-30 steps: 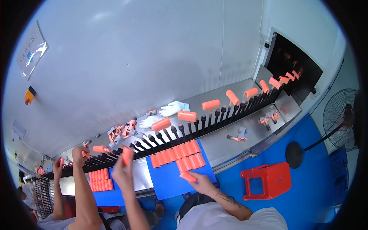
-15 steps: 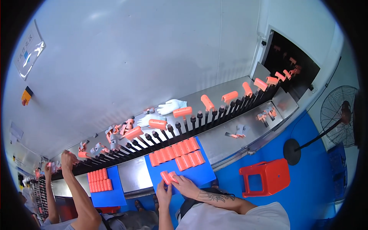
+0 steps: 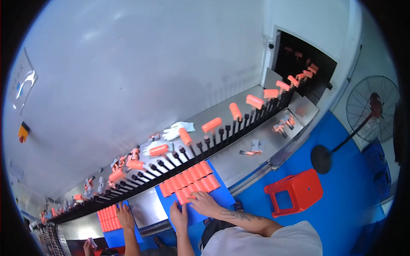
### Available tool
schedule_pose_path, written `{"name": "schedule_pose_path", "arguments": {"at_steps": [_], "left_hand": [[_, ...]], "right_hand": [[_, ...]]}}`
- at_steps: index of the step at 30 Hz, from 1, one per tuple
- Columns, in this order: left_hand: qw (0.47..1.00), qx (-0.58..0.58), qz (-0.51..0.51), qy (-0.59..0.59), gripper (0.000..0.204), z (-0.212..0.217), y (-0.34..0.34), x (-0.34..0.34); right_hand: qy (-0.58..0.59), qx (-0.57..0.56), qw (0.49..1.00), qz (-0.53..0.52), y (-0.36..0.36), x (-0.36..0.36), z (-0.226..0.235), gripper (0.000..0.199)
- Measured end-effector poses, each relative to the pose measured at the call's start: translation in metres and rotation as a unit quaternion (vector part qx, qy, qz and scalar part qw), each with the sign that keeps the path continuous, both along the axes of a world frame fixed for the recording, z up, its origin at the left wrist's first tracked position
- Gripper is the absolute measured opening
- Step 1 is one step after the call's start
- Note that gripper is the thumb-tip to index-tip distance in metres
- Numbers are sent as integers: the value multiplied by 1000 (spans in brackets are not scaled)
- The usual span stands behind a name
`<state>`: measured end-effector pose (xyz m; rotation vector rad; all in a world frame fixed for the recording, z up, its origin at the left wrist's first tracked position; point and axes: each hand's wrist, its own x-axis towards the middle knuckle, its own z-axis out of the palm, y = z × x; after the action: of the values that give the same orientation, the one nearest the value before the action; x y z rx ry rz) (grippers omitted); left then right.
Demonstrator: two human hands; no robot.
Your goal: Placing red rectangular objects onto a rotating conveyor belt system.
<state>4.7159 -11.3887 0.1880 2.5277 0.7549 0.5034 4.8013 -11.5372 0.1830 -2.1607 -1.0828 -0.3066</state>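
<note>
**Both hands at the left end of the front orange row**

Landmark: flat blue sheet (image 3: 224, 199) on the shiny steel bench (image 3: 147, 209). Curved orange plastic-looking parts (image 3: 198, 171) lie on it in two rows, side by side. My right hand (image 3: 206, 204): fingers bent, tips at the front row's left-end part (image 3: 182, 196); gripping or just touching, can't tell. My left hand (image 3: 178, 216): half-curled at that part's near end, over the sheet; grip also can't tell. Blue margin runs along the sheet's right side; near edge juts past the bench front. Tight side: black upright pegs (image 3: 221, 132) just beyond the sheet's far edge, some topped with orange pieces. Left of sheet: strip of steel, then a co-worker's hand (image 3: 124, 217). Right of sheet, well apart: red plastic stool (image 3: 305, 194).
</note>
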Motion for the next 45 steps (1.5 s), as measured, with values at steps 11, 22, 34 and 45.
{"name": "schedule_pose_path", "arguments": {"at_steps": [11, 22, 34, 45], "left_hand": [[961, 66, -219, -154, 30, 93, -120, 108], [932, 298, -192, 69, 28, 197, -144, 290], [960, -151, -81, -221, 21, 188, -146, 197], [921, -385, 26, -42, 31, 35, -259, 130]], "right_hand": [[76, 354, 918, -161, -164, 159, 112, 21], [36, 39, 987, -153, -181, 286, 149, 25], [50, 197, 973, -105, -197, 309, 138, 14], [313, 62, 947, 31, -219, 389, 196, 34]]}}
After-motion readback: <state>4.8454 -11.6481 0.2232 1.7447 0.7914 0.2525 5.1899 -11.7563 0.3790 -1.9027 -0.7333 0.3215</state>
